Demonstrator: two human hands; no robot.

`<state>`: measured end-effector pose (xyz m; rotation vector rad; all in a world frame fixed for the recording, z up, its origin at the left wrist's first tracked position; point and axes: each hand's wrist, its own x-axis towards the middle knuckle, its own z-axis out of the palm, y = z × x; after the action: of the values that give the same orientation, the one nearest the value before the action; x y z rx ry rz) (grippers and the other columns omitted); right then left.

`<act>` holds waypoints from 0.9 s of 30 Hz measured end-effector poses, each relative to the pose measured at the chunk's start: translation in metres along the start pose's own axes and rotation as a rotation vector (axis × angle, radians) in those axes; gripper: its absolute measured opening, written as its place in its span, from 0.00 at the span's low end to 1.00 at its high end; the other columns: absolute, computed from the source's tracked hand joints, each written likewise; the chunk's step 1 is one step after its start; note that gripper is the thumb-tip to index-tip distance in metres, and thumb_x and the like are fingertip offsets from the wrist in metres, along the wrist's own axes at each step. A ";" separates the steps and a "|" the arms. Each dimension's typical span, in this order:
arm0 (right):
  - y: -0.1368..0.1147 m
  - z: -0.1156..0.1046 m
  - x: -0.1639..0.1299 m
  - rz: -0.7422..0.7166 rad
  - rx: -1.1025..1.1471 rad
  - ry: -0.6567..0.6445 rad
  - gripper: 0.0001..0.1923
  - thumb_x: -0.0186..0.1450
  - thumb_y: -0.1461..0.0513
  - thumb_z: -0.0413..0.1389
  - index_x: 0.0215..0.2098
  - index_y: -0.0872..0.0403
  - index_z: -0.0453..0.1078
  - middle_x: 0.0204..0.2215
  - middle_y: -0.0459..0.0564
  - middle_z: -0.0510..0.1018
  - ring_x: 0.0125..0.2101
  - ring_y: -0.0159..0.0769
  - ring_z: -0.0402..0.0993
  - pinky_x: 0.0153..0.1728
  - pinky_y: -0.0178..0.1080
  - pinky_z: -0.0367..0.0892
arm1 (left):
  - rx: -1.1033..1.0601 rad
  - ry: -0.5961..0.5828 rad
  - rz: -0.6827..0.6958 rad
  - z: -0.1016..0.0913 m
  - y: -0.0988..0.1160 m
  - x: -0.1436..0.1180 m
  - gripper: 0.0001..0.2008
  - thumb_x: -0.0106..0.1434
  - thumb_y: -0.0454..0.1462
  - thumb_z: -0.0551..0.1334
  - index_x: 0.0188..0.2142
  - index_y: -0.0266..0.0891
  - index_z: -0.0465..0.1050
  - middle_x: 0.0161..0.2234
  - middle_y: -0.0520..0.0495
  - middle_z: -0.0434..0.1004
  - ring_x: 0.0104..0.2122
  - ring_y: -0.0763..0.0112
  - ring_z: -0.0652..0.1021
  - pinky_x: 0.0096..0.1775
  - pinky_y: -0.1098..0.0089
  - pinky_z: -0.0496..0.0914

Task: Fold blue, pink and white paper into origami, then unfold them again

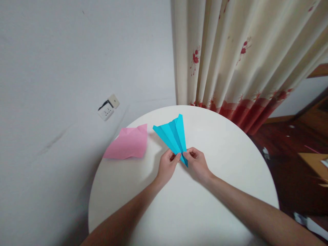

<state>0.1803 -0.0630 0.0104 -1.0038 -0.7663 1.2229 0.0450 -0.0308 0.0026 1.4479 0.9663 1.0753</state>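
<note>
Blue paper plane point(173, 135) (pointed end nearest) pinched between left hand point(167, 167) and right hand point(197, 164) fingers.

No readable text, labels, brands or numbers anywhere: blue folded paper point(173, 135), pink sheet point(128, 143), wall socket point(108, 108) and curtain point(243, 54) all carry none.

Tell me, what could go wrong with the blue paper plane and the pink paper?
The blue paper plane is pinched only at its narrow tip by the left hand and the right hand, so a hard pull there might tear or crumple it. The pink paper hangs partly over the edge of the round table, near the wall, so a nudge or a puff of air could send it to the floor.
</note>
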 end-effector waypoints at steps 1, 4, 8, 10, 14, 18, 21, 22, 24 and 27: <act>0.000 -0.001 0.000 0.012 0.016 0.025 0.17 0.53 0.51 0.69 0.24 0.52 0.70 0.21 0.44 0.75 0.24 0.33 0.68 0.29 0.38 0.64 | -0.026 0.017 0.000 0.001 0.001 -0.001 0.13 0.62 0.46 0.65 0.39 0.40 0.70 0.32 0.49 0.76 0.31 0.69 0.76 0.34 0.70 0.71; 0.002 -0.002 0.000 0.055 0.062 0.082 0.17 0.51 0.53 0.69 0.22 0.52 0.69 0.18 0.42 0.71 0.22 0.32 0.66 0.28 0.38 0.65 | -0.063 0.114 0.011 0.004 0.001 -0.002 0.20 0.62 0.45 0.65 0.49 0.44 0.61 0.27 0.55 0.73 0.27 0.72 0.76 0.31 0.73 0.69; 0.005 -0.001 -0.003 0.106 0.118 0.113 0.16 0.48 0.58 0.70 0.20 0.52 0.67 0.16 0.38 0.65 0.21 0.29 0.62 0.30 0.37 0.65 | 0.027 0.205 0.119 0.001 0.003 -0.001 0.26 0.62 0.41 0.66 0.56 0.49 0.56 0.30 0.56 0.71 0.27 0.74 0.76 0.31 0.74 0.69; 0.004 0.000 -0.004 0.128 0.168 0.090 0.15 0.47 0.60 0.71 0.22 0.52 0.67 0.16 0.36 0.64 0.21 0.28 0.62 0.30 0.36 0.65 | 0.173 0.186 0.207 -0.002 0.007 -0.001 0.16 0.63 0.39 0.65 0.49 0.47 0.67 0.36 0.50 0.73 0.33 0.72 0.78 0.35 0.72 0.71; 0.000 0.000 -0.004 0.145 0.213 0.023 0.15 0.46 0.60 0.71 0.28 0.52 0.72 0.23 0.41 0.76 0.27 0.32 0.71 0.36 0.38 0.68 | 0.449 0.083 0.329 -0.005 0.014 -0.004 0.10 0.66 0.38 0.63 0.47 0.45 0.76 0.46 0.43 0.74 0.47 0.63 0.77 0.46 0.66 0.73; -0.002 -0.004 -0.002 0.120 0.148 0.030 0.14 0.47 0.58 0.71 0.26 0.53 0.73 0.24 0.44 0.78 0.27 0.33 0.71 0.36 0.38 0.67 | 0.493 0.001 0.319 -0.004 0.012 -0.005 0.21 0.65 0.37 0.64 0.58 0.47 0.72 0.53 0.44 0.75 0.53 0.61 0.75 0.55 0.63 0.70; -0.001 -0.006 0.000 0.104 0.091 0.037 0.14 0.47 0.57 0.72 0.25 0.53 0.73 0.21 0.42 0.76 0.25 0.32 0.69 0.33 0.38 0.65 | 0.451 -0.022 0.287 -0.005 0.008 -0.003 0.18 0.67 0.37 0.62 0.56 0.45 0.74 0.52 0.44 0.78 0.51 0.60 0.77 0.53 0.63 0.71; 0.000 -0.007 0.001 0.100 0.075 0.023 0.13 0.47 0.57 0.71 0.25 0.53 0.74 0.21 0.42 0.76 0.25 0.32 0.69 0.33 0.38 0.65 | 0.442 -0.027 0.279 -0.006 0.007 -0.003 0.17 0.67 0.38 0.62 0.55 0.44 0.75 0.50 0.44 0.79 0.49 0.60 0.78 0.52 0.64 0.72; 0.002 -0.008 0.003 0.092 0.045 -0.018 0.13 0.48 0.56 0.71 0.25 0.53 0.75 0.22 0.44 0.76 0.26 0.33 0.70 0.33 0.39 0.64 | 0.440 -0.035 0.262 -0.007 0.006 -0.003 0.16 0.67 0.38 0.61 0.53 0.41 0.77 0.46 0.44 0.81 0.45 0.62 0.80 0.49 0.65 0.72; 0.005 -0.011 0.005 0.070 -0.021 -0.006 0.15 0.47 0.55 0.71 0.21 0.54 0.72 0.20 0.44 0.75 0.24 0.32 0.67 0.30 0.38 0.62 | 0.457 -0.034 0.213 -0.008 0.004 -0.003 0.14 0.69 0.39 0.57 0.45 0.38 0.80 0.36 0.47 0.82 0.35 0.66 0.79 0.40 0.70 0.71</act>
<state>0.1891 -0.0602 0.0019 -1.0520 -0.7556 1.2813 0.0366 -0.0319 0.0067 1.9713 1.0978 1.0161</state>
